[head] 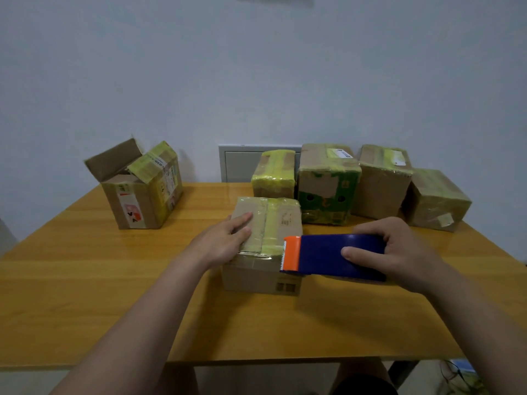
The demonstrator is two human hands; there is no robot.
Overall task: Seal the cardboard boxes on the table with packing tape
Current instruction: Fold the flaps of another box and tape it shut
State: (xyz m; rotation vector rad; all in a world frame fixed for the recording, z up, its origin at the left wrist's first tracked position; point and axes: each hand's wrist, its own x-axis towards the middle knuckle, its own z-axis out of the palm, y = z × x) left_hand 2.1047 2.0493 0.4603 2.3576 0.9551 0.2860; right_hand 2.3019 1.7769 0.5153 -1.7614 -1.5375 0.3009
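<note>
Head view: a squat brown cardboard box (pixel 282 218) sits mid-way across the smooth, orange-toned wooden table (pixel 256 323), its top seam covered by glossy yellowish tape. The left hand (pixel 225 240) lies flat on that top, fingers straight, hiding the box's near-left corner. The right hand (pixel 399 249) curls round a blue plastic tape dispenser (pixel 328 253), thumb on its near face. The dispenser's long axis runs left to right, and its orange toothed end points left, touching the box's near-right top edge. The roll inside cannot be seen. Behind the box stands a row of taped boxes (pixel 328 183); far left of it, an open-flapped box (pixel 139 192).
</note>
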